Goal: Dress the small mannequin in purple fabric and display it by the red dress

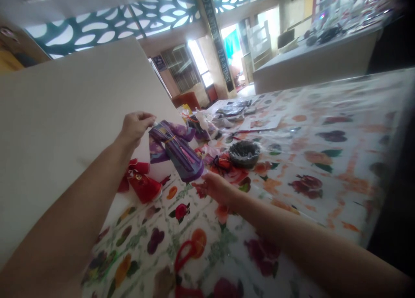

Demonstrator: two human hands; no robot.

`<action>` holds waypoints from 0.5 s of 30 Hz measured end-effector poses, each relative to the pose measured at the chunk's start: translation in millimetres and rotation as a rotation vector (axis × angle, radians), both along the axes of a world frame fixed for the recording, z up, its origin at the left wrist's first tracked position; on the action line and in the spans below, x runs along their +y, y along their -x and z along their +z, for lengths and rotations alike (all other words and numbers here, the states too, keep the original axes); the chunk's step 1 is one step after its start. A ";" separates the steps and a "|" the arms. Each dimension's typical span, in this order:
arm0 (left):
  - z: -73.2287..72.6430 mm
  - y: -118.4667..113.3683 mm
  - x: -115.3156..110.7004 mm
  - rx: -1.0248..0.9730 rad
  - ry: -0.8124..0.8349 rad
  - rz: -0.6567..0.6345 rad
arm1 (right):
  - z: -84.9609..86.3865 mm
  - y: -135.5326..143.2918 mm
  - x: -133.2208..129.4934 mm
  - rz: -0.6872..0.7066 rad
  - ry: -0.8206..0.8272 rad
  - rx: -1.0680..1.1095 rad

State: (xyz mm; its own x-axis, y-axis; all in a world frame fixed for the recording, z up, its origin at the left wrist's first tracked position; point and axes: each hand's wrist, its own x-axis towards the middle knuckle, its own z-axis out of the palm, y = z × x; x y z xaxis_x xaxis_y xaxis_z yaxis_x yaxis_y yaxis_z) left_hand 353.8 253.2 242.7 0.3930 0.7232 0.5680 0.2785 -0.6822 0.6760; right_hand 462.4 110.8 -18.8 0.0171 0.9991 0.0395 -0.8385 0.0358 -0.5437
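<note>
A small purple robe (181, 151), doll-sized, with wide patterned sleeves and a pink tassel at its front, is held up over the table. My left hand (136, 127) is closed in a pinch at its collar end. At the lower hem is my right hand (215, 186), which appears to grip the edge between thumb and fingers; some fingers extend below it. The robe slants down from left to right between both hands. Behind my left forearm, a small red garment (144, 185) with a gold emblem stands near the white panel.
A tall white panel (97, 99) rises at the left. The fruit-print tablecloth (304, 224) bears a dark round bowl-like item (244, 154), plastic-wrapped pieces and papers (261, 123). A red looped object (184, 255) lies near the front. Another table (317, 56) with goods stands behind.
</note>
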 end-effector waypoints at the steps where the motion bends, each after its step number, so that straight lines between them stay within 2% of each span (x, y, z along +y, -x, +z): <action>1: -0.9 0.6 1.3 0.001 0.004 0.005 | 0.8 0.8 -0.3 -0.001 -0.001 -0.005; 15: -6.7 0.2 8.2 0.028 -0.024 0.073 | 1.6 4.6 -4.6 -0.020 0.017 -0.005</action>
